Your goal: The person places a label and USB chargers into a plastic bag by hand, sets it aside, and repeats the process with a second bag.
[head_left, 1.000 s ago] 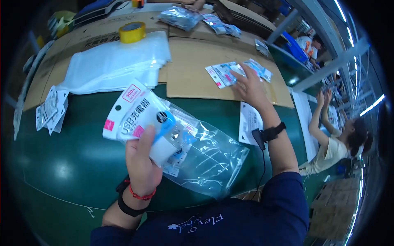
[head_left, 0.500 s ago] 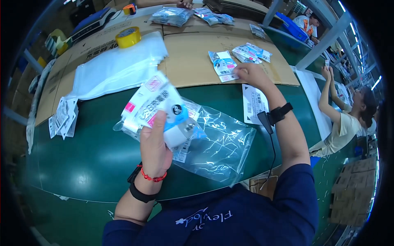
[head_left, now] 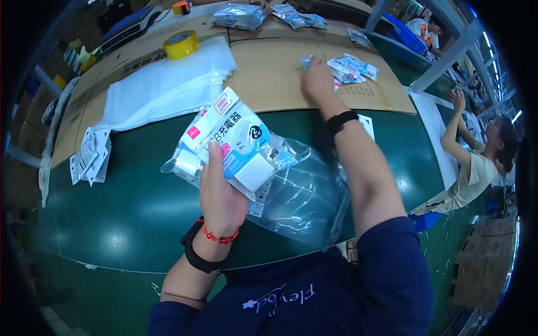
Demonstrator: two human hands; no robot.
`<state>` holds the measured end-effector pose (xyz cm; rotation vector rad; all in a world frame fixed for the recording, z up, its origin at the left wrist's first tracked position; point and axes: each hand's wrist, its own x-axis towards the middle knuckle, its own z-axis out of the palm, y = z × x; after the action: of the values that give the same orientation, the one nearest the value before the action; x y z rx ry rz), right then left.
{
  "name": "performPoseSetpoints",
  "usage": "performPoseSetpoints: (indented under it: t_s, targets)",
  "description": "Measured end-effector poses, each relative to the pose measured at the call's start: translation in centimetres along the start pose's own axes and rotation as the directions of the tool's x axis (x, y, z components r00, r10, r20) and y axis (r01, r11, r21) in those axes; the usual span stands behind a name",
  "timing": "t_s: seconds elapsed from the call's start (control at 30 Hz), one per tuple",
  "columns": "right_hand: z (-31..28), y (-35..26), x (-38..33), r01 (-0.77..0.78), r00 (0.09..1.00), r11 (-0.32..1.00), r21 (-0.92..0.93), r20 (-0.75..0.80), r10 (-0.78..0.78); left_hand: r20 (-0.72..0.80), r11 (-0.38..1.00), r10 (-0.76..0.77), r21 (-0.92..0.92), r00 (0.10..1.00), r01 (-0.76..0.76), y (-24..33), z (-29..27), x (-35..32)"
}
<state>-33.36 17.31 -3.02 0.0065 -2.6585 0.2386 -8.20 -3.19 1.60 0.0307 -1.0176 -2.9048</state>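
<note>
Fanned out in my left hand (head_left: 221,190) are several packaged chargers (head_left: 238,140), white and blue with pink marks, my thumb lying across their front. Under them, a clear plastic bag (head_left: 302,196) lies on the green table (head_left: 140,190), its loose end toward the right. On the cardboard at the far side, my right hand (head_left: 318,81) closes over another charger package (head_left: 306,61). Only a blue bit of that package shows past the fingers. Right beside this hand lies a small pile of similar packages (head_left: 353,68).
A yellow tape roll (head_left: 181,45) sits on white plastic sheets (head_left: 162,84) over the cardboard (head_left: 269,73). Printed labels (head_left: 92,157) lie at the left. More packages (head_left: 241,17) are at the back, near another person's hand. A person (head_left: 476,162) stands at right.
My right hand has moved forward and left over the nearest package, which has shifted from where it lay. The packages in my left hand have moved slightly right and are fanned wider.
</note>
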Motion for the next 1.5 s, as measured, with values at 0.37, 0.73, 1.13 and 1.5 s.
performPoseSetpoints:
  t_s: [0.37, 0.73, 1.13, 1.5]
  targets:
    - [-14.3, 2.7, -6.7, -0.29, 0.953, 0.07, 0.954, 0.295, -0.069, 0.084, 0.953, 0.108, 0.275, 0.991, -0.127, -0.4, -1.1, -1.3]
    - [-17.2, 0.0, -20.9, -0.548, 0.836, -0.52, 0.655, 0.45, -0.314, 0.302, 0.753, -0.097, 0.645, 0.948, -0.128, -4.8, 2.3, -3.1]
    - [-16.2, 0.8, -22.8, -0.33, 0.943, -0.074, 0.941, 0.326, -0.064, 0.286, 0.754, -0.127, 0.65, 0.95, -0.095, -6.6, 3.6, -3.7]
    - [-16.2, 0.1, -23.9, -0.359, 0.933, -0.161, 0.919, 0.361, -0.019, 0.31, 0.624, -0.031, 0.749, 0.95, -0.224, -7.4, 3.0, -3.3]
